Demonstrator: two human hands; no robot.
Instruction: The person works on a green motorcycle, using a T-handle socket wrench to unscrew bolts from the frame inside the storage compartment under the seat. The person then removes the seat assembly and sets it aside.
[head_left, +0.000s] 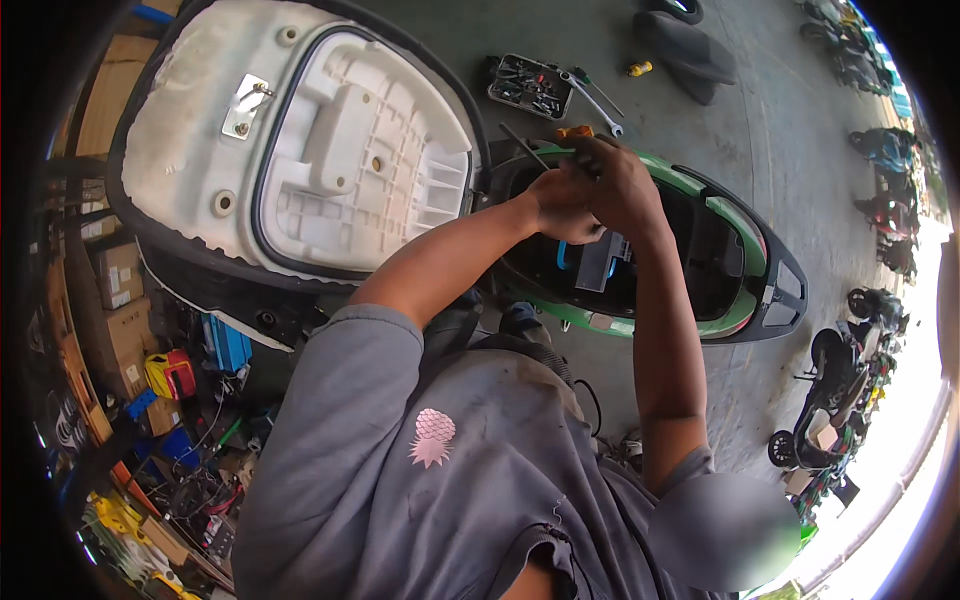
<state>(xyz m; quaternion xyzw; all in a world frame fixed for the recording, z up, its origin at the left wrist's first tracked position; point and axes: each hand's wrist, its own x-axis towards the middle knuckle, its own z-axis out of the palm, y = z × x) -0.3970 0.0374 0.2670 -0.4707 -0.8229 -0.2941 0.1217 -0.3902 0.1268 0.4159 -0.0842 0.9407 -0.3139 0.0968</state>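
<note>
Above the far side of a green and black scooter body [625,328], my two hands meet. My left hand [565,205] is closed, with its fingers turned in against my right hand [622,188], which is bent over and closed too. A thin dark rod [522,144] sticks out from between them toward the far left; which hand grips it is hidden. An orange piece [575,132] shows just behind my knuckles. Below the hands, inside the black under-seat opening, is a grey flat part [597,266] with a blue strip beside it.
A large seat [195,130] stands raised at the left, its white plastic underside showing. A tray of tools [528,88] and a long wrench [597,105] lie on the floor beyond. Shelves with boxes [128,335] line the left; parked motorbikes [835,385] stand at the right.
</note>
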